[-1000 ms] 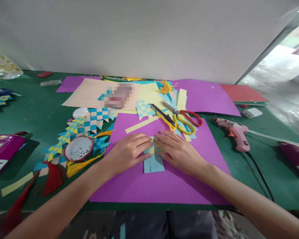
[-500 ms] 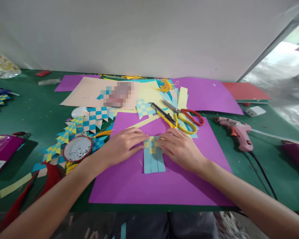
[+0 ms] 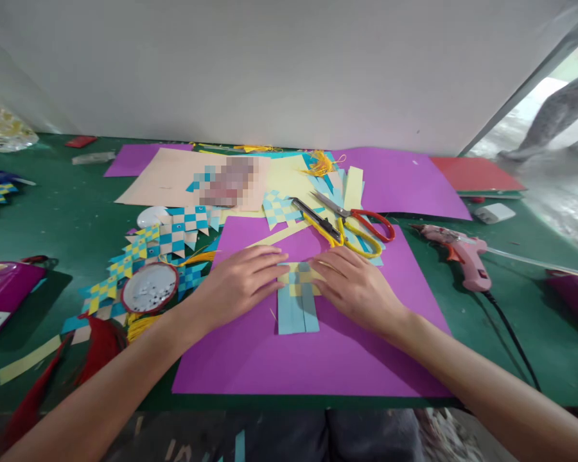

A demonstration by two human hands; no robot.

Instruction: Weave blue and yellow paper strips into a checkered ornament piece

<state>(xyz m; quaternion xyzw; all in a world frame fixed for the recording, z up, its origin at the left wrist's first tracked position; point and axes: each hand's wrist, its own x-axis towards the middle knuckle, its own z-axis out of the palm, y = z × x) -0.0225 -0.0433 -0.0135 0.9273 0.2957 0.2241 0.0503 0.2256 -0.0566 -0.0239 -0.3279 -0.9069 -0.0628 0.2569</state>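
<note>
A small mat of light blue paper strips woven with pale yellow ones (image 3: 297,311) lies on a purple sheet (image 3: 313,366). Its upper part shows a checkered pattern, while the blue strips hang loose below. My left hand (image 3: 243,279) closes at the left edge of the weave, fingertips on the yellow strip ends. At the opposite edge, my right hand (image 3: 354,282) has bent fingers over the strip ends; these cover part of the weave. Just beyond the hands lie scissors with red and yellow handles (image 3: 373,224) and a yellow-and-black utility knife (image 3: 320,224).
A pink glue gun (image 3: 462,253) with a cord lies at right. To the left are woven paper fish (image 3: 173,234), a round dish of small beads or eyes (image 3: 150,289) and red tassels (image 3: 103,350). Paper sheets (image 3: 404,183) stretch along the white wall.
My fingers have shifted slightly outward along the weave's edges, and the blue strips sit a little closer together. A leg has come into view at the far right.
</note>
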